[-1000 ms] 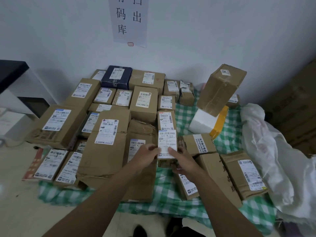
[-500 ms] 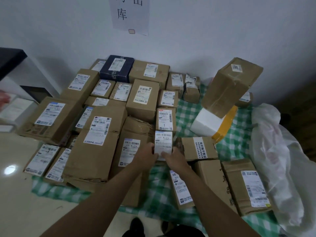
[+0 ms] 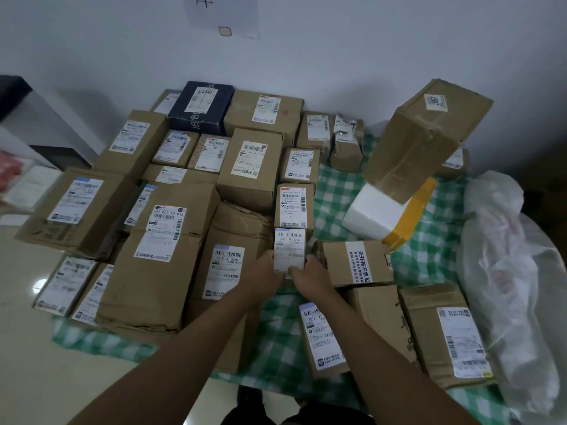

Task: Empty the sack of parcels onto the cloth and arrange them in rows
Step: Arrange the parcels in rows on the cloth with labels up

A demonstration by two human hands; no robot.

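- Two hands are seen in the head view, both closed round one small parcel (image 3: 289,252): the left hand (image 3: 266,273) is held against its left edge, the right hand (image 3: 310,276) against its right edge and lower corner.
- The parcel is held label up, just in front of a parcel marked "1" (image 3: 293,207), at the near end of that column, above the green checked cloth (image 3: 334,191).
- Many brown parcels are laid in rows over the cloth's left half, with a dark blue box (image 3: 201,108) at the back by the wall.
- A large tilted box (image 3: 426,139) is propped on a white foam box (image 3: 379,211) at the right.
- The white sack (image 3: 509,271) is slumped at the cloth's right edge.
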